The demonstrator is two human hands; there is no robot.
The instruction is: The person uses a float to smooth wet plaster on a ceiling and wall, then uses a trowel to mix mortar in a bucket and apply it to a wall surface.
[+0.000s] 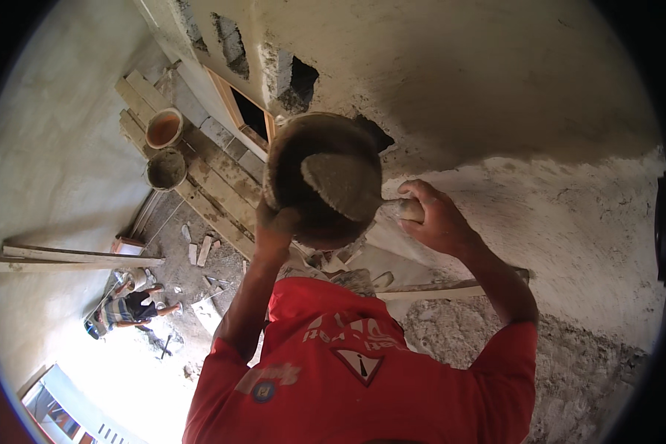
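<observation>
My left hand point(277, 228) grips the near left side of a round bucket point(280, 152), holding it up in front of my chest. The bucket's inside is dark, and how much it contains is hard to make out. In my right hand point(440, 222) is the handle of a trowel, with the fingers closed round it. The trowel point(340, 183) points left, its blade over the bucket's mouth and coated with grey mortar. Just beyond the bucket is a wall point(510, 81) with smooth, darker plaster above and a paler, rough surface below.
Ragged holes point(300, 83) break the wall near the bucket. To the left, wooden planks point(218, 174) carry an orange-lined bucket point(164, 129) and a grey one point(166, 169). Long boards point(74, 257) jut out at far left. Far below, another person point(126, 309) is on the rubble-strewn floor point(192, 277).
</observation>
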